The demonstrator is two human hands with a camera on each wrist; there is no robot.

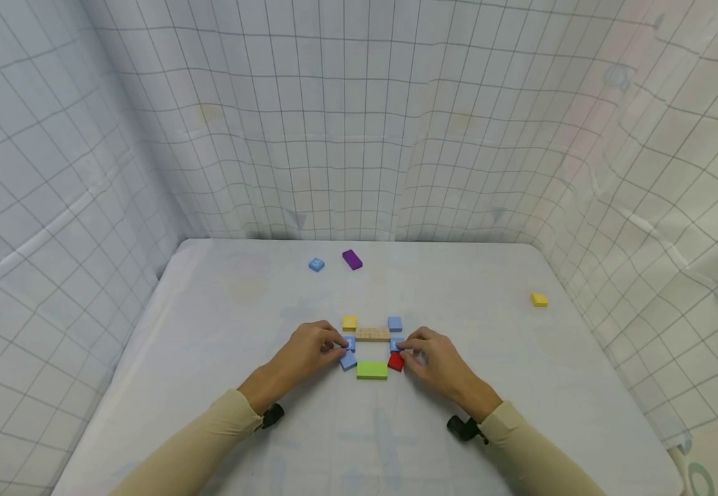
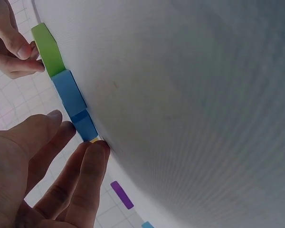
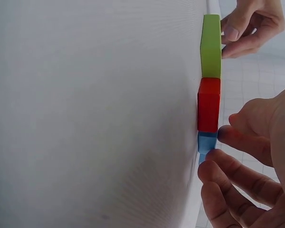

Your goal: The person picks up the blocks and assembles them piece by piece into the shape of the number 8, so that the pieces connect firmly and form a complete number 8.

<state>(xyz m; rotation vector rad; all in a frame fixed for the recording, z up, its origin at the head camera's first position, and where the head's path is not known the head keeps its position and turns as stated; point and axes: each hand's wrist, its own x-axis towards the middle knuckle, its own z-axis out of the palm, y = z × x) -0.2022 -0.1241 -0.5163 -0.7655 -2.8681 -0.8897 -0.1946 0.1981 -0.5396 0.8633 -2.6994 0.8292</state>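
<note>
Several small flat blocks form a loose ring in the head view. My left hand [image 1: 311,348] touches a blue block [image 1: 350,342] on the ring's left side with its fingertips; its thumb lies near a tilted blue block [image 1: 348,360]. Across from it, the fingertips of my right hand [image 1: 436,357] touch another blue block [image 1: 396,342], just above a tilted red block [image 1: 395,361]. In the right wrist view the index fingertip meets that blue block [image 3: 207,141], with the thumb off it. Between the hands are a wooden block [image 1: 373,335] and a green block [image 1: 372,370].
A yellow block [image 1: 349,322] and a blue block [image 1: 395,323] sit at the ring's far corners. Farther back lie a small blue block [image 1: 316,264] and a purple block [image 1: 352,260]. Another yellow block [image 1: 539,300] is far right on the white-covered table [image 1: 235,289]. Gridded curtains surround it.
</note>
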